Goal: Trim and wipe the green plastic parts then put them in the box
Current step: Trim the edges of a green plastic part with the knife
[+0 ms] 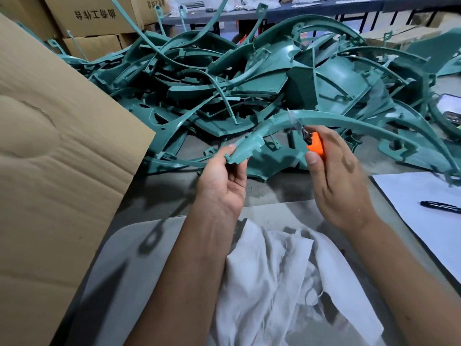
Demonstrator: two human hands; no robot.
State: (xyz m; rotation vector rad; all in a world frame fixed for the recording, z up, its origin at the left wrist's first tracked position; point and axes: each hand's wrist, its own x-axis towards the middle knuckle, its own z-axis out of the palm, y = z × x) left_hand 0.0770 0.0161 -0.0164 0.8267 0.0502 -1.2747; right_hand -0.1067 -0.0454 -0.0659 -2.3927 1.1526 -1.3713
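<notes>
My left hand [223, 176] pinches the near end of a long curved green plastic part [324, 118] that arcs away to the right above the table. My right hand [336, 178] grips an orange-handled utility knife [316, 146], whose blade [293, 119] lies against the part's edge. A large heap of green plastic parts [249, 78] covers the table behind. A crumpled white cloth [279, 278] lies in front of me under my forearms. The cardboard box flap [50, 146] stands at the left.
A white sheet [424, 196] with a black pen [440, 207] lies at the right. A phone [449, 106] sits at the far right among the parts. Stacked printed cartons [94, 18] stand at the back left. A grey mat [129, 270] lies under the cloth.
</notes>
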